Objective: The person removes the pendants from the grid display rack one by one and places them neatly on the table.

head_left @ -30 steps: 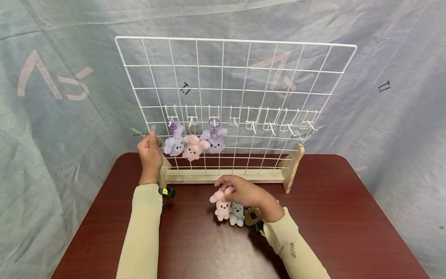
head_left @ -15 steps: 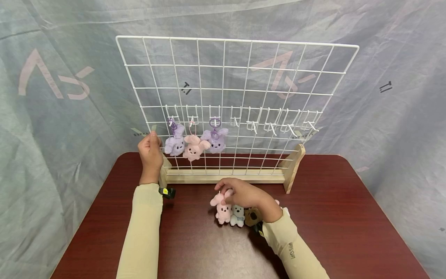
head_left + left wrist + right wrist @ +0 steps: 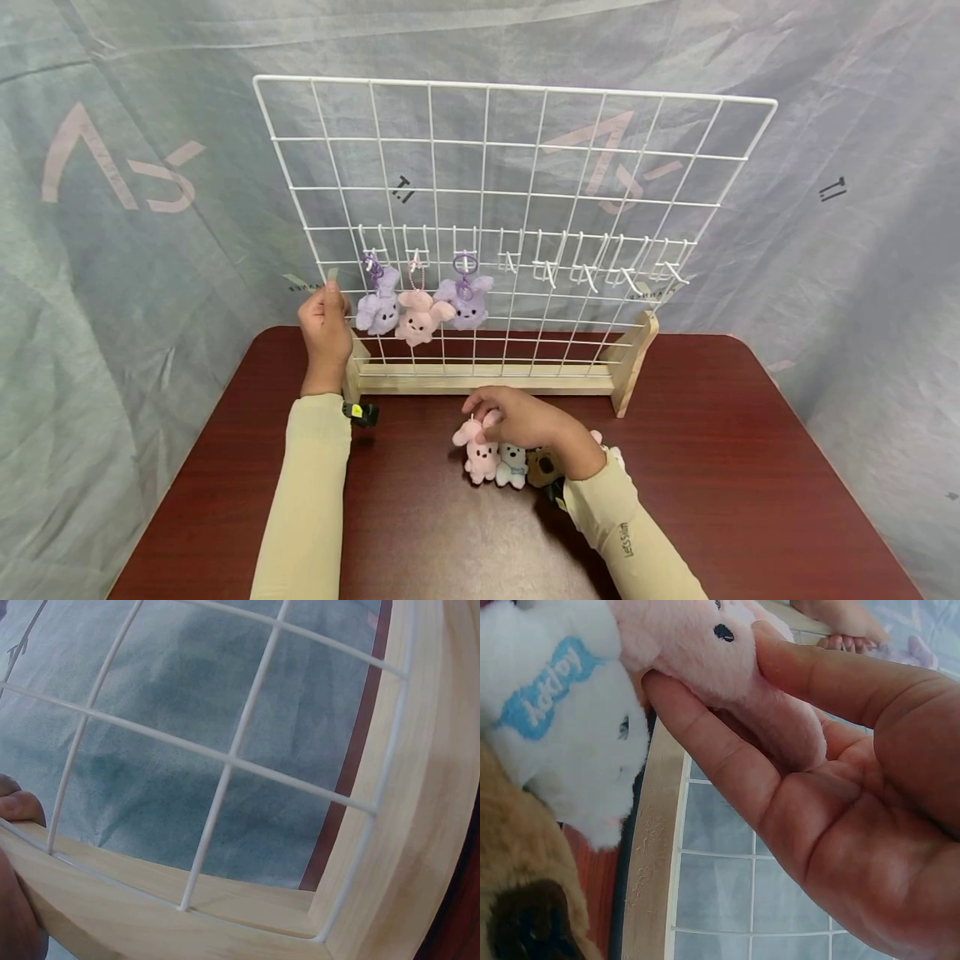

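Note:
My left hand [image 3: 326, 321] grips the left edge of a white wire grid rack [image 3: 517, 86] where it meets its wooden base [image 3: 480, 379]; in the left wrist view a fingertip [image 3: 19, 810] rests on the wooden frame [image 3: 420, 795]. On the table in front of the rack, my right hand [image 3: 513, 417] pinches the ear of a pink plush bunny [image 3: 478, 457]. The right wrist view shows the pink plush bunny [image 3: 727, 667] between thumb and fingers. A white plush [image 3: 513, 465] and a brown plush [image 3: 542, 467] lie beside it, partly under my wrist.
Three plush charms hang from hooks on the grid's left side: a purple one [image 3: 377, 310], a pink one [image 3: 418, 318] and another purple one [image 3: 467, 302]. Several bare hooks [image 3: 592, 271] line the right. A dark red table [image 3: 712, 467] stands before a grey fabric backdrop [image 3: 135, 250].
My right hand's fingers have curled closer round the pink bunny's ear and drawn slightly toward me. The left hand keeps its hold on the rack.

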Demonstrator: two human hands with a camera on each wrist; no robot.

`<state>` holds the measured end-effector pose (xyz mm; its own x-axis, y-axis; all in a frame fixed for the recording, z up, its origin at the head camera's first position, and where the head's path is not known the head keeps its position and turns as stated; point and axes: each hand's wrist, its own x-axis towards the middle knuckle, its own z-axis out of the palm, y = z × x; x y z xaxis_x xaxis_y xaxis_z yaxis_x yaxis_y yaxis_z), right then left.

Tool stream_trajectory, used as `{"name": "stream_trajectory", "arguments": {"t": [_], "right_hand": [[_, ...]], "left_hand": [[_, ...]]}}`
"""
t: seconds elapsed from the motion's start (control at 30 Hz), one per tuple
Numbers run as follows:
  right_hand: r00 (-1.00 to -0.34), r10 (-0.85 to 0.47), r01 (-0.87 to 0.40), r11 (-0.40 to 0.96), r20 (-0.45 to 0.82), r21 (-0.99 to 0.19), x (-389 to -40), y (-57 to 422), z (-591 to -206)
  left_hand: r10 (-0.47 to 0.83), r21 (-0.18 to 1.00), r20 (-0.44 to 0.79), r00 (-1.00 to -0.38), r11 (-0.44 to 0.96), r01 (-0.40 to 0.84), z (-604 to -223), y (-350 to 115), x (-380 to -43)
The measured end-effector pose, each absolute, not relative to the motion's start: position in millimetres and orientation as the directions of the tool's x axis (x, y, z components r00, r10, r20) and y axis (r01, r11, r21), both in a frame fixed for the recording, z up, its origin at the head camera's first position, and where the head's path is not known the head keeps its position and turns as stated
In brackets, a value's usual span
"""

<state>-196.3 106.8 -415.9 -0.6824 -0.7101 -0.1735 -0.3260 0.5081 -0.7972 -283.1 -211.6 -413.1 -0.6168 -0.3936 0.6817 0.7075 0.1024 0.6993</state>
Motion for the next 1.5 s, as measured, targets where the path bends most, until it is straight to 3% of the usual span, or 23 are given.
{"name": "stream_trajectory", "arguments": {"t": [0.37, 1.5], "right_hand": [[-0.659, -0.735, -0.357, 0.492, -0.159, -0.794, -197.7, 105.9, -420.1], [-0.674, -0.71, -0.338, 0.542, -0.204, -0.77, -196.0, 101.5, -428.8]], "left_hand": [[-0.382, 0.686, 0.695, -0.609, 0.101, 0.72, -412.7, -211.7, -283.3], [-0.37, 0.675, 0.707, -0.603, 0.1, 0.731, -413.9, -212.8, -283.2]]}}
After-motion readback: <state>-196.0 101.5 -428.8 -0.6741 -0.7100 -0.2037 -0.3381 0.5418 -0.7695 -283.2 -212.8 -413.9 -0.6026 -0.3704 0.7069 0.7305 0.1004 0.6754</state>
